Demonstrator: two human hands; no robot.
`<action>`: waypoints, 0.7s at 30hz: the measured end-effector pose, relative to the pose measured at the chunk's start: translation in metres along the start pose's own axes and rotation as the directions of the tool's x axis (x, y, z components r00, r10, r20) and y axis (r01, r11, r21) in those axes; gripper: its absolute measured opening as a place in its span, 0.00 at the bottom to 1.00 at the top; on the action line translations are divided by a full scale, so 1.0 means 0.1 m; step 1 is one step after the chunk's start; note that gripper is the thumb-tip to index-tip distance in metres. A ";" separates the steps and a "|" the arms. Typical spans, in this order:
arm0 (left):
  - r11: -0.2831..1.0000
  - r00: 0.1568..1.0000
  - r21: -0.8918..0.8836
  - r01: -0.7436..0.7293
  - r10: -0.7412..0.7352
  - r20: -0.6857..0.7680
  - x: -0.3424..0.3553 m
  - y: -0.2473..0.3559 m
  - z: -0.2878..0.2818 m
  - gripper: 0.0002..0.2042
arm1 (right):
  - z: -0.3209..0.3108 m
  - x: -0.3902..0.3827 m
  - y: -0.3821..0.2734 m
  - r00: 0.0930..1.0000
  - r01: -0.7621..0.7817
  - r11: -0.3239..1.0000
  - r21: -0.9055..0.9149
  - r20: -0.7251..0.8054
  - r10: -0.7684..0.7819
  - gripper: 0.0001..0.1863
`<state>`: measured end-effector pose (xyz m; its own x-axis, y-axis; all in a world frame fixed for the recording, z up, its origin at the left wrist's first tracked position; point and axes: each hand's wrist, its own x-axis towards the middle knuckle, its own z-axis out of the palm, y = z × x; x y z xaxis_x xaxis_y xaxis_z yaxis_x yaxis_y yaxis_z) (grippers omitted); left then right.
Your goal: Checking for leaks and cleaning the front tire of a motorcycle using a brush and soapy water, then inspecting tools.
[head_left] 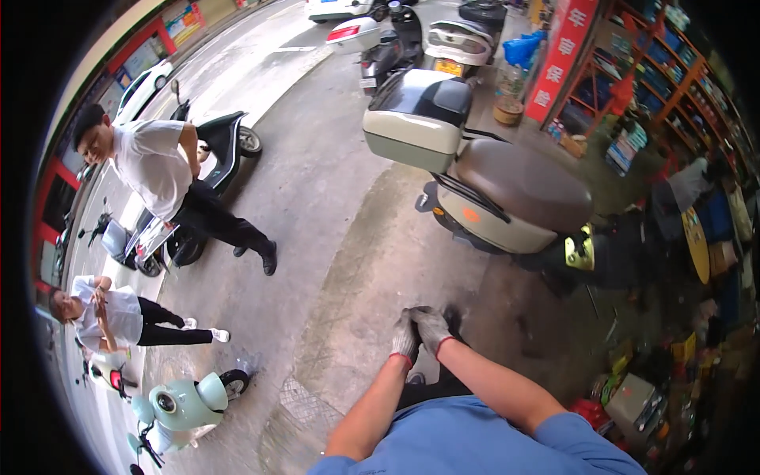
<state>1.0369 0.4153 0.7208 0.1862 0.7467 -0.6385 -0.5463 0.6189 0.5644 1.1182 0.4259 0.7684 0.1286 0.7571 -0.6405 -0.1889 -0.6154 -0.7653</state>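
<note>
Both of my hands wear grey knit gloves with red cuffs and meet in front of my body above the concrete floor (356, 261). My left hand (404, 339) and my right hand (434, 325) touch each other, and the right fingers lie across the top of the left glove. No object shows in either hand, and their fingers are too bunched together to read. My bare forearms come out of blue short sleeves at the lower edge. A beige scooter (507, 214) with a brown seat stands just beyond my hands.
The scooter carries a beige top box (416, 119). Two people in white shirts (154, 162) (111, 317) stand by parked scooters on the left. A mint-green scooter (182, 404) and a drain grate (305, 404) lie lower left. Goods shelves (665, 71) and boxes crowd the right.
</note>
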 end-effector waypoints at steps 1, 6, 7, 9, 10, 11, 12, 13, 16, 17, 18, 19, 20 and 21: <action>0.997 0.991 0.053 -0.061 0.067 -0.119 0.22 0.07 -0.02 0.27 | 0.13 0.26 -0.05 0.997 -0.008 1.000 0.005 0.077 0.008 0.16; 0.953 0.840 0.194 -0.233 0.298 -0.454 1.52 0.50 -0.40 0.22 | 0.49 1.25 -0.41 0.882 0.050 0.987 -0.150 0.470 0.027 0.20; 0.965 0.854 0.118 -0.233 0.261 -0.450 1.78 0.57 -0.43 0.21 | 0.55 1.39 -0.52 0.876 -0.070 0.997 -0.030 0.477 0.076 0.22; 0.905 0.820 0.412 -0.110 0.317 -0.476 2.20 0.66 -0.43 0.20 | 0.55 1.72 -0.80 0.851 -0.120 0.990 -0.068 0.507 0.138 0.25; 0.836 0.806 0.548 -0.028 0.343 -0.482 2.37 0.77 -0.44 0.20 | 0.60 1.86 -0.95 0.843 -0.162 0.983 -0.084 0.507 0.182 0.26; 0.914 0.817 0.381 -0.142 0.325 -0.476 2.53 0.84 -0.40 0.20 | 0.59 1.98 -1.09 0.809 -0.125 0.989 -0.078 0.569 0.147 0.28; 0.918 0.784 0.374 -0.129 0.326 -0.529 2.62 0.92 -0.37 0.21 | 0.58 2.07 -1.21 0.814 -0.166 0.984 -0.060 0.556 0.171 0.29; 0.923 0.749 0.367 -0.118 0.325 -0.577 2.71 1.02 -0.31 0.22 | 0.57 2.15 -1.34 0.820 -0.204 0.978 -0.041 0.539 0.194 0.30; 0.855 0.641 0.517 0.031 0.380 -0.667 2.82 1.37 0.00 0.24 | 0.46 2.31 -1.72 0.779 -0.218 0.976 -0.014 0.600 0.183 0.31; 0.811 0.591 0.576 0.104 0.416 -0.691 2.81 1.51 0.13 0.24 | 0.43 2.33 -1.86 0.746 -0.169 0.985 -0.032 0.649 0.149 0.30; 0.755 0.550 0.630 0.182 0.453 -0.702 2.81 1.66 0.29 0.25 | 0.37 2.34 -2.01 0.732 -0.146 0.987 -0.062 0.665 0.150 0.30; 0.793 0.510 0.590 0.154 0.448 -0.734 2.82 1.82 0.48 0.25 | 0.08 2.22 -2.12 0.790 -0.221 0.929 -0.298 0.503 0.349 0.25; 0.905 0.544 0.422 0.056 0.327 -0.773 2.79 1.97 0.66 0.24 | -0.02 2.17 -2.27 0.744 -0.146 0.950 -0.277 0.602 0.290 0.24; 0.867 0.561 0.492 0.082 0.368 -0.742 2.75 2.14 0.80 0.22 | -0.18 2.06 -2.37 0.675 -0.068 0.976 -0.206 0.711 0.197 0.24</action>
<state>1.0360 0.7730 0.7075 -0.7019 0.4658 -0.5389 -0.0570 0.7174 0.6943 1.2070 0.7235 0.8166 -0.6429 0.5459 -0.5373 0.0073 -0.6970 -0.7170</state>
